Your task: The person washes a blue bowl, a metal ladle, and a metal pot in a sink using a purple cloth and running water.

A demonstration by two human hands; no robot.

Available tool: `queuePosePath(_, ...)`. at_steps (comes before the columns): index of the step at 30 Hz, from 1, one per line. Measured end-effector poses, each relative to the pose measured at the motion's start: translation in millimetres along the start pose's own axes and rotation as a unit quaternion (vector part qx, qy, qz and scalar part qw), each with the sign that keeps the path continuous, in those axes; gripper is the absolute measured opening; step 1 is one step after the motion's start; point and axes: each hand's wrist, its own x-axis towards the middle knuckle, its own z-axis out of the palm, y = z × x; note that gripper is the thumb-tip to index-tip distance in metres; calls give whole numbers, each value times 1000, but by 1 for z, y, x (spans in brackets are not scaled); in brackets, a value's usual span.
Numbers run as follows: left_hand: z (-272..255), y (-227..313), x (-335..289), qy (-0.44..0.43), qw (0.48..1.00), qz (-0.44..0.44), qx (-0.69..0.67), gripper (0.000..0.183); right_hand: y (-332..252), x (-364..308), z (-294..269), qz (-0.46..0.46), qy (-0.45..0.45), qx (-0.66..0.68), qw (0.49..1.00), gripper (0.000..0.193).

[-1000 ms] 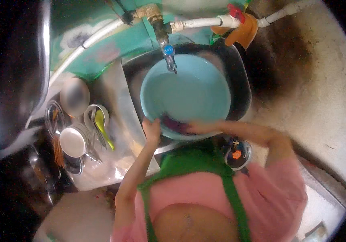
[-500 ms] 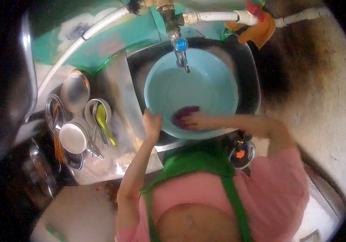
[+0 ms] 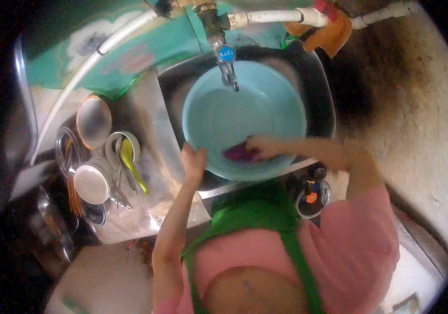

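Observation:
A round light-blue basin (image 3: pixel 224 104) sits in the metal sink (image 3: pixel 322 112), under the tap (image 3: pixel 227 65). My left hand (image 3: pixel 194 161) is closed on the basin's near left rim. My right hand (image 3: pixel 266 148) reaches over the right side into the basin. Its fingers are closed on a purple cloth (image 3: pixel 238 152), which lies against the inner wall near the front. Whether water stands in the basin is hard to tell.
Left on the metal counter (image 3: pixel 145 193) stand stacked white bowls (image 3: pixel 92 184), a bowl with a green spoon (image 3: pixel 127 154), and chopsticks (image 3: pixel 73 196). Orange cloth (image 3: pixel 334 36) hangs from the white pipe (image 3: pixel 271 17). A round container (image 3: pixel 313 201) stands by the sink's near right corner.
My right hand has shifted slightly right and up along the basin's inside, with the purple cloth still under its fingers. My left hand stays on the rim. The whole view has shifted a little.

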Motion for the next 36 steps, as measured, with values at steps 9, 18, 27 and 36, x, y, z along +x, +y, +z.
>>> queuePosePath(9,0,-15,6,24,999,3,-23,21,-5,4,-47,251,1,-93,963,36)
queuePosePath(18,12,17,10,-13,996,-76,33,31,-9,106,12,115,290,-205,928,22)
queuePosePath(27,-13,26,9,12,999,-39,4,31,33,8,-31,257,130,-335,897,28)
queuePosePath(36,-50,116,-16,13,997,66,25,29,-145,26,-79,91,360,526,765,20)
